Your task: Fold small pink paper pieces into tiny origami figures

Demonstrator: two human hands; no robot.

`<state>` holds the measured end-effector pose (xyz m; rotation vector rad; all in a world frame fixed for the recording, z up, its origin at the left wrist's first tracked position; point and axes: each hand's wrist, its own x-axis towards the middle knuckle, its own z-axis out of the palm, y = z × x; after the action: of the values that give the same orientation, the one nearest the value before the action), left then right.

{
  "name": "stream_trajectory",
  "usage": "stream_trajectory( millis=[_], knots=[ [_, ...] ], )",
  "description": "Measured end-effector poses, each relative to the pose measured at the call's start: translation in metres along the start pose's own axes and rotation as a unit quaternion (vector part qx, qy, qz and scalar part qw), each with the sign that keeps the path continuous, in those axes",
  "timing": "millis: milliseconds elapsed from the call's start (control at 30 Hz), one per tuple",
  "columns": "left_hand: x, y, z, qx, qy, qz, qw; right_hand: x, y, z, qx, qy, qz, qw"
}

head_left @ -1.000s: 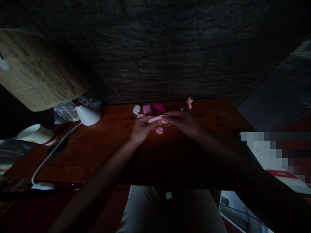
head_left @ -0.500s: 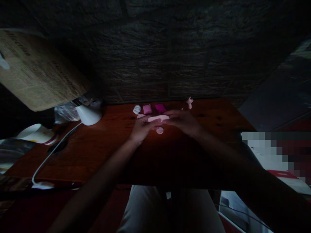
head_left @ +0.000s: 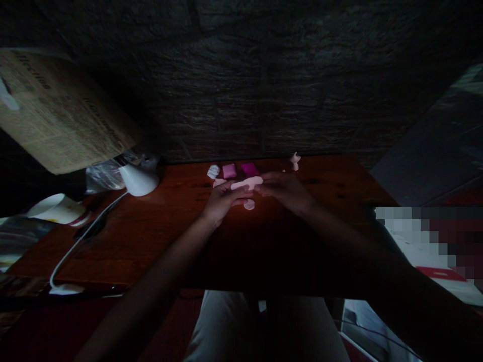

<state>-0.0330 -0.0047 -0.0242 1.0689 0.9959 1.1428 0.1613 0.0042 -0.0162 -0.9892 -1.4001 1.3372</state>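
In the head view, a pale-pink, elongated, clay-like strip (head_left: pixel 247 184) is pinched by the closed fingertips of both left hand (head_left: pixel 218 202) and right hand (head_left: pixel 286 191), over a reddish-brown wooden table (head_left: pixel 158 229). It is judged light, soft and easily dented, best supported along its edges. Behind, a creased white lump (head_left: pixel 213 172) and a smooth pink pillow-shaped block (head_left: pixel 229 171) are seen.

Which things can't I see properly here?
Head view:
- Pale pink strip: partly covered by left hand and right hand.
- Flat pink piece: partly hidden behind left hand.
- Tiny pale crumb: too small to identify.
- Printed brown paper: cut off by left edge.
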Motion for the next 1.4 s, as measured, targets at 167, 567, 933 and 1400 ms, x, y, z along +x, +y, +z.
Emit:
stream_trajectory(
  millis=[167,567,933,1400],
  knots=[
    [0.0009,-0.0013,-0.0009,0.008,-0.004,0.007,1.0,0.0003,0.0019,-0.002,-0.008,0.011,-0.003,1.0],
    [0.0003,-0.0008,0.0018,-0.005,0.005,0.011,1.0,0.0027,0.0029,-0.0034,-0.019,0.036,0.022,0.999],
    [-0.0001,-0.001,0.0005,0.018,0.011,0.026,0.999,-0.001,-0.0036,-0.0029,-0.121,0.006,-0.018,0.993],
    [0.0008,-0.0029,0.0,0.023,-0.002,0.039,0.999,0.0012,-0.0009,0.0008,-0.076,0.017,0.001,0.997]
  ],
)
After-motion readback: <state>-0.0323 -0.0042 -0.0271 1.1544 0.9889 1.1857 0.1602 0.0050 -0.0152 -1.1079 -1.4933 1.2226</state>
